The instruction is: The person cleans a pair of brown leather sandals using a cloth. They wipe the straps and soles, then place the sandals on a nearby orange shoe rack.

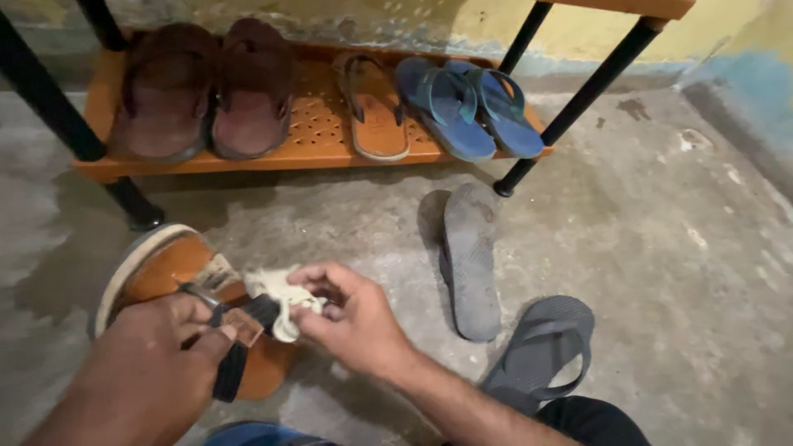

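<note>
My left hand (157, 347) grips an orange sandal (169, 268) by its black strap, holding it tilted with the toe pointing away. My right hand (351, 318) pinches a small off-white cloth (281, 299) against the sandal's strap area. The cloth is bunched between my fingers. The sandal's pale sole edge shows at its upper left.
An orange shoe rack (322, 132) with black legs holds a pair of brown sandals (206, 91), a single orange sandal (373, 107) and blue flip-flops (471, 103). Two grey flip-flops (471, 256) (545, 347) lie on the concrete floor to my right, one overturned.
</note>
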